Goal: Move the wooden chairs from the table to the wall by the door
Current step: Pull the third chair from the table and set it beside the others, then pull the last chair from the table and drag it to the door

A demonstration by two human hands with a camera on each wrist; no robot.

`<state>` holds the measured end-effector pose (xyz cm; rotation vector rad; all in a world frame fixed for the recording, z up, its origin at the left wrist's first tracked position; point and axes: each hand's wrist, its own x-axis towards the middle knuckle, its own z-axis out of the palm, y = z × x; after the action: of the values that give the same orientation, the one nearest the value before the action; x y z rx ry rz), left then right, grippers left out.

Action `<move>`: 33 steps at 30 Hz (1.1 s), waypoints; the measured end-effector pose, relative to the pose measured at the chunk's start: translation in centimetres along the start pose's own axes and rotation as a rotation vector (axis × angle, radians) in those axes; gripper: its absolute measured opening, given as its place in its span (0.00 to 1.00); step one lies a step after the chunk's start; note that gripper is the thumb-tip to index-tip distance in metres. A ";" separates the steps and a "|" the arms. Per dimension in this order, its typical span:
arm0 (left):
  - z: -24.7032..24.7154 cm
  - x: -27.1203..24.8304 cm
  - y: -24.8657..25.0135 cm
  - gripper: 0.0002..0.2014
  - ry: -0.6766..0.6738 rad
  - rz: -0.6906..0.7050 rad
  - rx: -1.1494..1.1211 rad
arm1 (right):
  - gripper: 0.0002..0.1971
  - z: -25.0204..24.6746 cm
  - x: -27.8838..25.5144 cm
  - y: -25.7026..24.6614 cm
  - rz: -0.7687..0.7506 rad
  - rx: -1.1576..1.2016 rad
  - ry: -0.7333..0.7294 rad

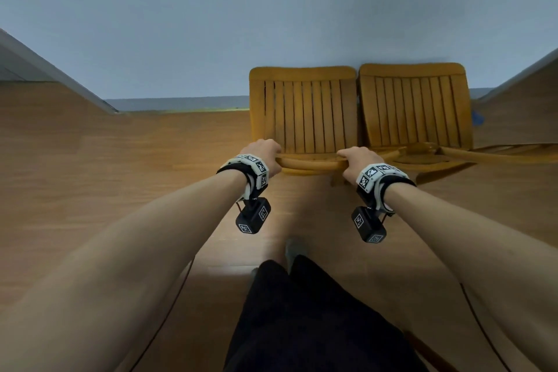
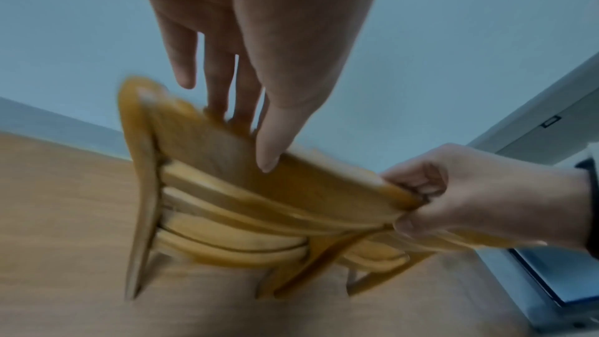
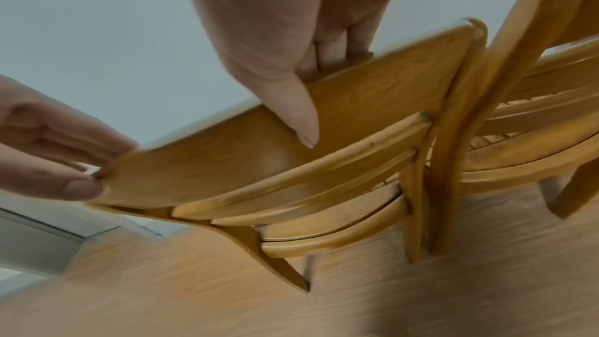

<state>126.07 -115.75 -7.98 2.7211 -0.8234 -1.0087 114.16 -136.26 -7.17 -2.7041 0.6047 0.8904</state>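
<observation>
Left grip: the left hand (image 1: 263, 150) is clamped on the top rail (image 1: 311, 162) of the near wooden chair (image 1: 305, 112), fingers over the front of the rail and the thumb on its back face, toward the rail's left end.
Right grip: the right hand (image 1: 359, 160) is wrapped over the same rail toward its right end, fingers over the front edge and the thumb pressed to the back face.
Near chair: taken from behind, seat pointing away from the person toward the wall (image 1: 271, 9); the seat's far edge reaches the wall or lies just short of it, which one I cannot tell.
Second chair (image 1: 415, 106): just to the right of the near chair, against the wall, facing the same way; their back posts stand side by side, touching or nearly so.
Key relation: the rail's long axis runs left to right, parallel to the wall, with one hand at each end, so neither hand is nearer the load; the chair lies straight ahead of both.
Legs: blurred in the wrist views, so whether all of them rest on the wooden floor (image 1: 120, 175) is unclear.
Judgement: this looks like the final placing, and what remains is probably to settle the chair square beside its neighbour and let go.
Door: a pale frame (image 1: 54, 69) stands left of the near chair, well apart.
</observation>
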 end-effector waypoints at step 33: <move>-20.3 -45.4 -55.5 0.27 0.545 -1.022 -0.355 | 0.27 -11.1 -7.4 -77.7 -1.049 -0.554 0.112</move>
<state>135.31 -46.20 17.07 2.7787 0.8223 -0.3504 149.50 -68.71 12.82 -2.8763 -1.1299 0.6299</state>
